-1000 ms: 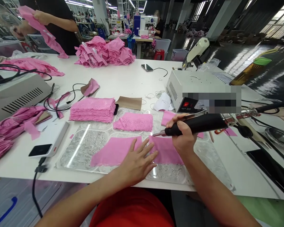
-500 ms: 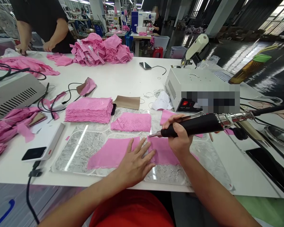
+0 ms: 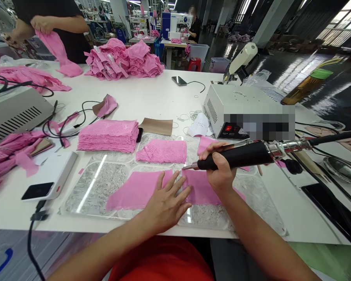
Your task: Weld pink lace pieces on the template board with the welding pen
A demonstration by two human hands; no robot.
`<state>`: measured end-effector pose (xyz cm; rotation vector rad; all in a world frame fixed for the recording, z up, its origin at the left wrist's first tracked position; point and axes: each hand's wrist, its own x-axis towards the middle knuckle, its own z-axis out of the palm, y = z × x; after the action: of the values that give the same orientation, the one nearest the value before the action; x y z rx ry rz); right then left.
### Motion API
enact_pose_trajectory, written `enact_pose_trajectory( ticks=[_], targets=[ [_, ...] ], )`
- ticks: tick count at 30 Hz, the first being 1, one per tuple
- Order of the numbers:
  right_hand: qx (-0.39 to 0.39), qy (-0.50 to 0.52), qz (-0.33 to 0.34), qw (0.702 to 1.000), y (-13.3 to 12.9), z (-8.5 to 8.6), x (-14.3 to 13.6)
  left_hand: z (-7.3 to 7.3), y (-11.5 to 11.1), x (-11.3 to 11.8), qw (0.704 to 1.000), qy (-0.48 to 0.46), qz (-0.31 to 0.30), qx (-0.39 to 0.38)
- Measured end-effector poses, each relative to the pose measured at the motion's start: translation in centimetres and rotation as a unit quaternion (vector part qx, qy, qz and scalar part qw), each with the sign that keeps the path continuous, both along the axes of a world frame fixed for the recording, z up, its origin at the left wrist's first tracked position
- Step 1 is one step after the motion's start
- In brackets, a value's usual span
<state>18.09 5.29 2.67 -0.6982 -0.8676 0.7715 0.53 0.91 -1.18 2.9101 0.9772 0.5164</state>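
While the left hand point(image 3: 163, 203) is lying flat with fingers spread on the pink lace piece point(image 3: 134, 191), evidently to keep the cloth from shifting, the right hand point(image 3: 220, 171) is wrapping closed around the black handle of the cutting tool point(image 3: 236, 156), whose metal tip is pointing toward nine o'clock just above the gap between that piece and a second pink piece point(image 3: 200, 187) at its three o'clock. Both pieces are lying on the clear work plate point(image 3: 99, 183) at the table's near edge, directly before the person. At twelve o'clock a smaller lace piece point(image 3: 162, 151) is resting on the plate, and at eleven o'clock a thick lace stack point(image 3: 108, 134) is sitting just off it. The white control box point(image 3: 236, 105) is standing at one o'clock, its cable trailing to the tool. At nine o'clock a phone point(image 3: 38, 190) is lying on a white block. Across the table a co-worker's hand point(image 3: 42, 24) is gripping pink cloth beside a heaped pile point(image 3: 123, 60).
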Motion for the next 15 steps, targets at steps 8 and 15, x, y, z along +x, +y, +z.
enact_pose_trajectory(
  ticks=[8, 15],
  targets=[
    [0.014, -0.006, 0.009, 1.000, 0.02, 0.17, -0.07, 0.01, 0.00, 0.03, 1.000, -0.002, 0.001, -0.001],
    [0.008, 0.012, 0.017, 1.000, 0.13, 0.11, -0.47, -0.23, 0.21, -0.07, 1.000, -0.008, -0.001, 0.022]
  ],
)
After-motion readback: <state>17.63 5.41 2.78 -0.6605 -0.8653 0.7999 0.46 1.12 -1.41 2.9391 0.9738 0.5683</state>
